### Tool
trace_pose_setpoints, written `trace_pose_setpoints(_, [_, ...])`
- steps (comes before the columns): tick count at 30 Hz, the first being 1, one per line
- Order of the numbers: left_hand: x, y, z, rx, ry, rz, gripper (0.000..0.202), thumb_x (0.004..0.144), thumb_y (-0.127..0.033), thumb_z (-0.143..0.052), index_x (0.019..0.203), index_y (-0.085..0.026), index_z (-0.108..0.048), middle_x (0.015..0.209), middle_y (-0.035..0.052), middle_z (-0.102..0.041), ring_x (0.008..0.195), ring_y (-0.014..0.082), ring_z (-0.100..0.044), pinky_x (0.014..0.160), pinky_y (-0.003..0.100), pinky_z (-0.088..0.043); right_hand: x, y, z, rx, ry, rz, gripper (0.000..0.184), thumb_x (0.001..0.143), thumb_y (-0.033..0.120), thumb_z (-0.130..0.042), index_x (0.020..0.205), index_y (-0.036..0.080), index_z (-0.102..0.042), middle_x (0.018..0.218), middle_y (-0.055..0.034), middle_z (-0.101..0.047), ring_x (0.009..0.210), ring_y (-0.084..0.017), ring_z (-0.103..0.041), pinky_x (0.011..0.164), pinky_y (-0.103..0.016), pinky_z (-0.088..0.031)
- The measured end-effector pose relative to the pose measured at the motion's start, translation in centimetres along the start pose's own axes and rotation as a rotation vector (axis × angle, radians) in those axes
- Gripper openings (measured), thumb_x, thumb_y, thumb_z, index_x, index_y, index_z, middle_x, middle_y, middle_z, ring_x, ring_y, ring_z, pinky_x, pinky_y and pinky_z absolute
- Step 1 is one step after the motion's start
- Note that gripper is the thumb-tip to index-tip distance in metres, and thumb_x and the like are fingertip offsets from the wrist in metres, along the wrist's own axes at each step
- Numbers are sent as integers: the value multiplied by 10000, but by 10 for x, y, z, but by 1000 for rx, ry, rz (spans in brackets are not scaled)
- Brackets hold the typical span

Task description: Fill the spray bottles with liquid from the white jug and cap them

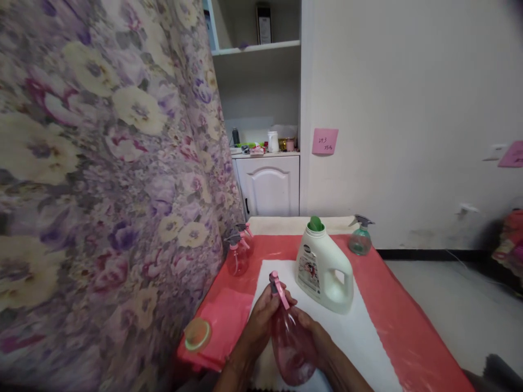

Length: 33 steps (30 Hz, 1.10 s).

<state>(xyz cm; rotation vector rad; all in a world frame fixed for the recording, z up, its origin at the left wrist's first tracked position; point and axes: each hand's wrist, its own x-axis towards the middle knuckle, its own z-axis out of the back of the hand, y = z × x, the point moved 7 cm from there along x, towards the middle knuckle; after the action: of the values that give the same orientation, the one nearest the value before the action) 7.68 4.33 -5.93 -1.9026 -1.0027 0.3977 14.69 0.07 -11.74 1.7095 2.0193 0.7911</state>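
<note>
At the far left, a pink object with a round, pale-rimmed end (pixel 197 334) lies near the edge of the red worktop (pixel 408 332); a forearm passes close beside it, so a wide elbow swing might push it off. Behind it, two spray bottles (pixel 237 262) stand close together near the curtain (pixel 122 163), where a tug on the cloth could topple them.

The left hand (pixel 265 307) is closed round the neck of the held spray bottle (pixel 291 340), just under its trigger head. The bottle is tilted, over the near part of the white sheet (pixel 370 340); whether its base touches is unclear. A squeeze slipping onto the trigger could set off a spray, and smooth, rounded walls might slide if wet. The right hand (pixel 314 332) is wrapped against the bottle's right side; should it relax, the base could swing down.

Beyond, the tall white jug (pixel 322 269) stands with a green piece in its mouth; a forward knock could tip it. Farthest right, a green spray bottle (pixel 360 241) stands near the edge, vulnerable if the jug fell that way.
</note>
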Motion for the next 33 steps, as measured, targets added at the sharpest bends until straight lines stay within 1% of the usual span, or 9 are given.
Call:
trace_pose_setpoints(3, [8, -5, 6, 108, -13, -30, 316, 846, -376, -684, 1089, -183, -619, 907, 60, -684, 854, 199, -662, 748, 281, -483, 16, 15, -9, -26, 83, 91, 590, 595, 512, -842, 1103, 243, -706, 1100, -59, -725, 1090, -280, -631, 987, -377, -438])
trace_pose_setpoints(7, [18, -4, 29, 299, -129, -90, 397, 798, -423, -706, 1111, -187, -641, 899, 53, -701, 919, 237, -655, 796, 306, -499, 36, 18, -3, -93, 180, 74, 692, 568, 527, -853, 1166, 224, -679, 1118, -84, -714, 1118, -292, -619, 1010, -403, -424])
trace_pose_setpoints(11, [22, 6, 47, 518, -240, -152, 405, 782, -446, -689, 1088, -180, -665, 936, 65, -724, 981, 273, -651, 863, 341, -497, 43, 13, 22, -171, 175, 15, 633, 588, 474, -858, 1129, 192, -690, 1050, -97, -727, 1037, -283, -660, 980, -421, -434])
trace_pose_setpoints(15, [17, 16, 39, 633, -219, -182, 366, 852, -421, -601, 1116, -172, -648, 1076, 102, -717, 1048, 281, -636, 919, 363, -480, 29, 23, 34, -238, 136, 38, 533, 598, 385, -867, 1066, 183, -713, 1053, -101, -727, 1090, -294, -634, 1017, -435, -396])
trace_pose_setpoints(18, [9, 20, 24, 672, -150, -186, 349, 893, -409, -544, 1133, -172, -636, 1077, 103, -718, 1027, 270, -644, 911, 359, -488, 6, 39, 29, -369, 93, 106, 550, 642, 410, -835, 1135, 215, -690, 1146, -95, -704, 1190, -311, -576, 1072, -459, -350])
trace_pose_setpoints(22, [-3, 20, 7, 721, -88, -194, 327, 913, -387, -517, 1148, -187, -625, 1073, 91, -721, 1009, 266, -654, 906, 362, -498, -30, 62, 16, -534, 19, 193, 695, 661, 505, -806, 1289, 306, -586, 1312, -69, -621, 1283, -308, -512, 1127, -474, -300])
trace_pose_setpoints(25, [-8, 20, -3, 719, -23, -218, 328, 922, -368, -510, 1185, -200, -610, 1145, 90, -705, 1081, 268, -637, 960, 369, -474, -45, 81, -3, -796, -93, 314, 721, 647, 527, -810, 1293, 309, -577, 1372, -78, -557, 1324, -316, -461, 1135, -471, -297])
trace_pose_setpoints(28, [-12, 23, -4, 694, 4, -247, 341, 923, -361, -510, 1215, -206, -592, 1201, 89, -689, 1129, 267, -621, 988, 368, -461, -45, 88, -29, -1081, -202, 452, 551, 687, 371, -796, 1202, 271, -630, 1264, -85, -604, 1232, -299, -524, 1089, -444, -370])
trace_pose_setpoints(33, [-15, 35, 6, 667, -15, -256, 386, 921, -354, -498, 1263, -179, -547, 1238, 113, -663, 1155, 270, -605, 1014, 391, -449, -36, 79, -40, -1142, -430, 556, 316, 749, 127, -618, 1038, 246, -665, 1049, -52, -662, 1041, -241, -612, 947, -378, -473])
